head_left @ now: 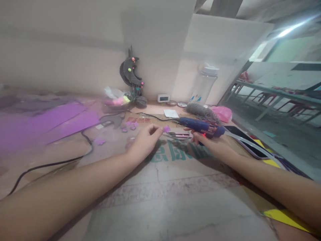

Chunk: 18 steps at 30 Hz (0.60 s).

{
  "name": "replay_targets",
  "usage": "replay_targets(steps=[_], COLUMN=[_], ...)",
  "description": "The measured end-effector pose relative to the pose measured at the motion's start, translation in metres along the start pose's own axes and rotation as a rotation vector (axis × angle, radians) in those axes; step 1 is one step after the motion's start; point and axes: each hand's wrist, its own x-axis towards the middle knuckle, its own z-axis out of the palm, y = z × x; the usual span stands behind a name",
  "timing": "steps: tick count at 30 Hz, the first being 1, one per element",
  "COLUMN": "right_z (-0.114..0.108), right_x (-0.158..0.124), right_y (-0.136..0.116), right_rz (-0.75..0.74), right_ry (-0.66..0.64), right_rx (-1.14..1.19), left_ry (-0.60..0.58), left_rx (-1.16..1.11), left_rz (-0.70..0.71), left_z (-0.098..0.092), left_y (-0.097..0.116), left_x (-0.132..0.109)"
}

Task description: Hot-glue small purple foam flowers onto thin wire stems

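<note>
Between the thumb and finger of my left hand [149, 136] is a small purple flower cutout [167, 129]. My right hand [204, 140] is wrapped round the handle of a blue hot glue gun [194, 124], whose nozzle points left and lies a little to the right of the flower. A red light glows by the grip, and a pale glue stick [247, 140] trails from the gun's back end. Under the flower, tweezers [179, 135] lie on the printed cardboard. More purple cutouts [100, 141] are scattered left of my left hand.
Purple sheets [62, 122] and a black cable [62, 162] cover the left. At the back stand a dark moon-shaped ornament [129, 72], a small digital clock [164, 98] and a clear bottle [203, 85]. Grey yarn [200, 110] and a phone [247, 142] lie right.
</note>
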Motion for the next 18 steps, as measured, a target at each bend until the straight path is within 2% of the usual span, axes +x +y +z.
replay_targets(steps=[5,8,15,18], right_z=[0.0061,0.0087,0.0076,0.0103], right_x=[-0.0024,-0.004,-0.0049,-0.0028], right_y=[0.003,0.0011,-0.0019,-0.0039], right_rz=[0.021,-0.021,-0.051,-0.098], right_ry=[-0.005,0.008,0.009,0.022], right_rx=[-0.092,-0.1,-0.008,0.065], left_ry=[-0.002,0.005,0.005,-0.039], left_rx=[0.017,0.034,0.051,0.082], left_rz=[0.004,0.016,0.026,0.036], left_z=[0.0,-0.0007,-0.0005,0.0011], left_y=[0.0023,0.0035,0.0032,0.007], left_x=[-0.0001,-0.0009,-0.0008,-0.0029])
